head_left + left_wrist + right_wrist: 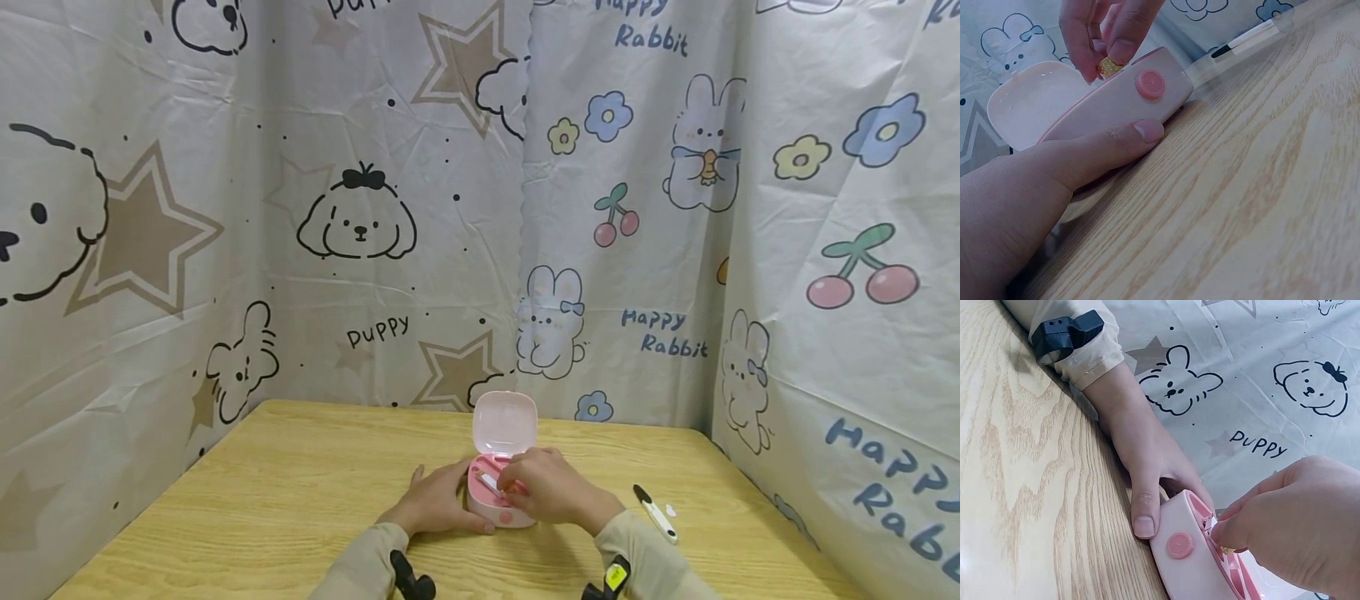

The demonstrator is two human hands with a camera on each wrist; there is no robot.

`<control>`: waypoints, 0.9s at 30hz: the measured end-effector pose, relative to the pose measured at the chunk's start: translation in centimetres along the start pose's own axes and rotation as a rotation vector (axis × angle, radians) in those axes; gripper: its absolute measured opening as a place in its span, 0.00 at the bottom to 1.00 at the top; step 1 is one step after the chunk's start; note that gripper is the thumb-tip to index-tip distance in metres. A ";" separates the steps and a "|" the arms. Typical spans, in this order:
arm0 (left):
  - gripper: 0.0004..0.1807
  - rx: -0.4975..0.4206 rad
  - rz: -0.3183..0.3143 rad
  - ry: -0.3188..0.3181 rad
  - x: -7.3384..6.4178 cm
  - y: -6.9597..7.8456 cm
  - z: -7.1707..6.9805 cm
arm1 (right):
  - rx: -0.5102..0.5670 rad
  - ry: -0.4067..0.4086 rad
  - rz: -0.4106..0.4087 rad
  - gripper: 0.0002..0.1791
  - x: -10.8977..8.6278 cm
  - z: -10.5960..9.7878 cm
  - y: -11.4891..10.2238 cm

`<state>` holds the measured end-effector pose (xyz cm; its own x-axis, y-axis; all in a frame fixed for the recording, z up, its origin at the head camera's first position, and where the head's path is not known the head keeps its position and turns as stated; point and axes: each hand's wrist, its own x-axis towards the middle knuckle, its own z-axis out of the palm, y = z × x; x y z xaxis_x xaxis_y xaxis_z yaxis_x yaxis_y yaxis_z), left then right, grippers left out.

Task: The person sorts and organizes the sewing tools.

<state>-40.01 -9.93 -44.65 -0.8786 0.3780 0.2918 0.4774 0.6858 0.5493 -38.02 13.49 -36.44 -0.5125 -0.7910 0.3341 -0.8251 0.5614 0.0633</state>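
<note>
A small pink box (487,512) with a round pink button (1150,84) on its front stands on the table, its pale lid (505,423) raised. My left hand (433,505) grips the box from the left, thumb along the front and the other fingers mostly hidden behind it. Over the open compartment, my right hand (551,487) pinches a small gold glittery piece (1109,67) between thumb and fingers; its exact kind I cannot tell. Beside those fingertips, a slim white item (489,482) lies slanted inside the box.
A slim white tool with a black end (656,515) lies on the wooden table (315,467) right of the box. A tiny white piece (671,510) is next to it. Printed curtains (360,292) enclose the table at the back and sides.
</note>
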 end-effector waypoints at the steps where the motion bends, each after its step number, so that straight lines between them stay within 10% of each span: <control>1: 0.62 0.001 -0.002 0.001 0.0 0.0 0.0 | -0.004 -0.001 -0.002 0.03 0.0 0.1 0.0; 27: 0.61 -0.004 0.002 -0.001 0.1 -0.2 0.0 | 0.084 -0.023 -0.025 0.03 0.2 0.5 0.3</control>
<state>-40.16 -10.04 -44.71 -0.8778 0.3798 0.2920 0.4790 0.6825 0.5521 -38.45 13.41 -36.79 -0.4965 -0.8103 0.3113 -0.8540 0.5202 -0.0081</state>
